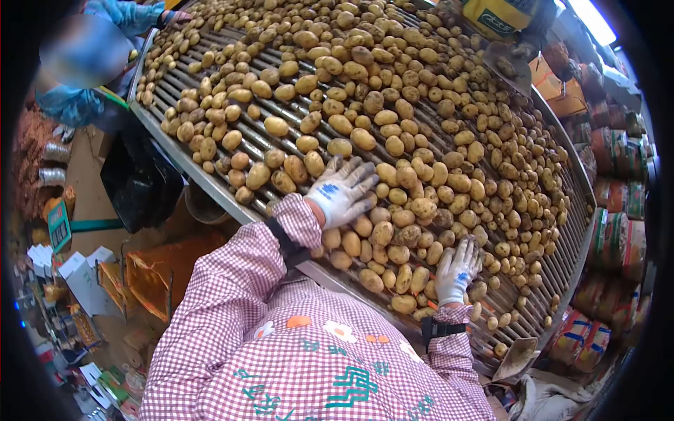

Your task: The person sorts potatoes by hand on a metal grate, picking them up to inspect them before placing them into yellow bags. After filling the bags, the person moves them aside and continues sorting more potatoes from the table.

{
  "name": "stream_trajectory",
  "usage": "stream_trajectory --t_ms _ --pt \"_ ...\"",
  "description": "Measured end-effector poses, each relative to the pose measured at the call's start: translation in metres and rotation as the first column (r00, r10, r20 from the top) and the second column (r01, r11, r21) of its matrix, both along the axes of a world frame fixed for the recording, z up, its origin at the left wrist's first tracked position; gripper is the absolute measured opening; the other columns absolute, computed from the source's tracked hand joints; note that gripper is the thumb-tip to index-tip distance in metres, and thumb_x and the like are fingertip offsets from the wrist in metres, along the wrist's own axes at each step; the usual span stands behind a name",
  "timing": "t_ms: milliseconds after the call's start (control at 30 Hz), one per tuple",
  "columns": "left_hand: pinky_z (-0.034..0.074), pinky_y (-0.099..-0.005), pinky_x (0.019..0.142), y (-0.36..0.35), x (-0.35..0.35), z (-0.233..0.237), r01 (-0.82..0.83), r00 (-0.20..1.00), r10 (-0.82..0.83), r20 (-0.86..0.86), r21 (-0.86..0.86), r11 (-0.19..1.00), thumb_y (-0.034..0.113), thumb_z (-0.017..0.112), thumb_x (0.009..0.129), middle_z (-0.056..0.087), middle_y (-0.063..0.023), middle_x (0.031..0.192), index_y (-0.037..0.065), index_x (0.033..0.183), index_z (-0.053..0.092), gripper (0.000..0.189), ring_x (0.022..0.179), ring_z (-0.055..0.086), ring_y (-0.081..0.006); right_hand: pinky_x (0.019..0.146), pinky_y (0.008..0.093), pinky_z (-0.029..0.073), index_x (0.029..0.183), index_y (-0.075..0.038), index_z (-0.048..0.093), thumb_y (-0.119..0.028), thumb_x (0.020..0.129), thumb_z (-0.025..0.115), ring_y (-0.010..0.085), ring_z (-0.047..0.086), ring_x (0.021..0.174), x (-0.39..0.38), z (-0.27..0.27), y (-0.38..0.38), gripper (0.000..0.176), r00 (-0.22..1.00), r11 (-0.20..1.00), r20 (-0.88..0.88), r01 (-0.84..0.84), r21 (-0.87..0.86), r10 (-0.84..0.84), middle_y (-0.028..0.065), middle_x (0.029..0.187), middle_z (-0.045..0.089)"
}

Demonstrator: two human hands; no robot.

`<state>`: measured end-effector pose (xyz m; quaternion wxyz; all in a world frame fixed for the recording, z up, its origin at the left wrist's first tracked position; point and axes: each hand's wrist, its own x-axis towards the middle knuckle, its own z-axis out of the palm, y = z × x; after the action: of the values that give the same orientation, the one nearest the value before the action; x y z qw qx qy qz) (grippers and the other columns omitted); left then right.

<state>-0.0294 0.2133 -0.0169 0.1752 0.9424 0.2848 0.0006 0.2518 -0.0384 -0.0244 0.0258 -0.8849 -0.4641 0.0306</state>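
Note:
My left hand [342,193], in a white work glove with a blue mark and soiled fingertips, lies with spread fingers on the potatoes [390,235] near the front edge of the sorting table. My right hand [458,272], gloved alike, rests farther right with its fingers stretched out over more potatoes. Neither palm shows, so anything directly under the hands is hidden. The potatoes are of mixed sizes, some with dark soil on them. They cover most of the metal roller table [277,144], whose bars show between them.
At the far left a co-worker's blue sleeve [133,15] reaches the table's edge. A black bag [140,179] and an orange crate [168,270] stand at the left. Stacked packed sacks [621,238] line the right side. A yellow bag [502,17] is at the back.

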Motion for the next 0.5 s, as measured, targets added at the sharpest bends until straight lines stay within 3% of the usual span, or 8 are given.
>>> stream_trajectory --t_ms 67,133,167,233,300,367,433,500 --pt "0.003 -0.0610 0.126 0.034 -0.004 0.003 0.002 0.998 0.001 -0.071 0.044 0.999 0.052 0.045 0.103 0.032 -0.0116 0.166 0.018 0.160 0.034 0.068 0.157 0.021 -0.0325 0.123 0.0544 0.022 0.148 0.004 0.047 -0.030 0.102 0.050 0.0430 0.037 0.145 -0.006 -0.004 0.004 0.057 0.994 0.997 0.085 -0.067 0.037 0.063 0.0252 0.154 0.045" --pt "0.004 -0.0662 0.124 0.067 -0.016 0.004 0.015 0.993 -0.006 -0.114 0.077 0.997 0.053 0.046 0.102 0.036 -0.0109 0.165 0.017 0.159 0.036 0.068 0.156 0.022 -0.0312 0.123 0.0545 0.021 0.147 0.004 0.048 -0.031 0.100 0.052 0.0426 0.040 0.143 -0.011 0.000 0.007 0.058 0.998 0.998 0.057 -0.023 0.053 0.020 0.0242 0.153 0.047" --pt "0.006 -0.0690 0.122 0.088 -0.027 -0.001 0.045 0.981 0.005 -0.196 0.248 0.968 0.052 0.047 0.102 0.035 -0.0098 0.165 0.017 0.157 0.041 0.065 0.156 0.022 -0.0311 0.123 0.0545 0.021 0.147 0.004 0.048 -0.031 0.100 0.053 0.0426 0.041 0.143 -0.011 0.001 0.007 0.059 0.999 0.998 0.049 -0.016 0.061 0.013 0.0239 0.153 0.047" --pt "0.007 -0.0714 0.121 0.130 -0.046 0.020 -0.011 0.962 0.045 -0.270 0.125 0.992 0.050 0.046 0.102 0.032 -0.0095 0.166 0.018 0.155 0.045 0.061 0.157 0.019 -0.0332 0.122 0.0549 0.022 0.145 0.004 0.050 -0.030 0.099 0.054 0.0425 0.042 0.142 -0.009 -0.002 0.006 0.058 0.998 0.997 0.055 -0.011 0.075 0.007 0.0238 0.152 0.048" --pt "0.009 -0.0745 0.119 0.177 -0.065 0.010 -0.076 0.882 0.145 -0.448 0.169 0.983 0.048 0.046 0.102 0.024 -0.0086 0.170 0.024 0.154 0.047 0.057 0.157 0.015 -0.0356 0.122 0.0554 0.022 0.145 0.004 0.050 -0.029 0.098 0.055 0.0423 0.042 0.142 -0.009 -0.002 0.006 0.058 0.999 0.997 0.043 -0.001 0.073 -0.002 0.0235 0.152 0.049" --pt "0.012 -0.0746 0.118 0.215 -0.088 0.029 -0.153 0.846 0.213 -0.489 0.160 0.975 0.047 0.046 0.103 0.016 -0.0077 0.172 0.030 0.154 0.048 0.053 0.158 0.013 -0.0366 0.120 0.0567 0.024 0.143 0.004 0.051 -0.027 0.096 0.057 0.0420 0.042 0.142 -0.009 -0.002 0.007 0.057 1.000 0.993 0.029 0.000 0.114 -0.004 0.0227 0.151 0.050" --pt "0.013 -0.0733 0.119 0.261 -0.102 0.019 -0.343 0.771 0.409 -0.488 0.223 0.912 0.050 0.048 0.102 0.011 -0.0099 0.173 0.032 0.154 0.047 0.055 0.158 0.011 -0.0374 0.120 0.0565 0.024 0.143 0.004 0.052 -0.025 0.095 0.058 0.0426 0.043 0.141 -0.009 -0.001 0.006 0.056 0.999 0.993 0.029 0.012 0.115 -0.015 0.0227 0.150 0.050" --pt "0.016 -0.0707 0.119 0.295 -0.094 0.005 -0.548 0.738 0.620 -0.265 0.300 0.781 0.049 0.052 0.100 0.015 -0.0149 0.171 0.026 0.150 0.052 0.055 0.157 0.013 -0.0387 0.120 0.0571 0.025 0.141 0.005 0.052 -0.022 0.094 0.059 0.0435 0.043 0.140 -0.005 -0.009 0.003 0.055 0.998 0.995 0.069 0.009 0.101 -0.016 0.0228 0.149 0.051"
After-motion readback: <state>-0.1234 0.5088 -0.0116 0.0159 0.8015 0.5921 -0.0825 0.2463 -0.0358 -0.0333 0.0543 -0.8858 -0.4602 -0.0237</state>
